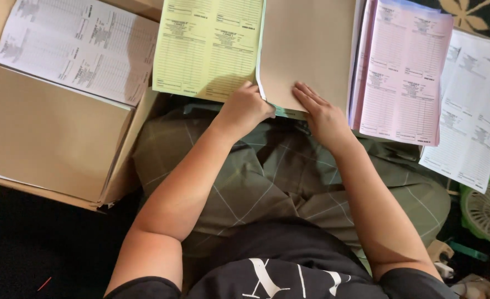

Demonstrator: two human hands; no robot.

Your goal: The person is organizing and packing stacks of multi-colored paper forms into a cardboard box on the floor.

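**Hands at a stack of printed forms**

Left of the fingers lies the yellow form sheet [209,47]. The left hand [245,108] pinches the brown sheet's [308,50] corner; the right hand [322,113] presses it, fingers together. Rightward, pink forms [400,72]. A careless lift could probably crease or misalign the sheets.

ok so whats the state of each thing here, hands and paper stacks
left hand: closed, pinching the near edge of the tan sheet
right hand: open, flat on the tan sheet
tan sheet: on top of its stack, near edge lifted slightly
yellow forms: flat, printed side up
pink forms: stacked, printed side up
white forms: flat on a brown box
fan: lying on the floor, spinning or not unclear
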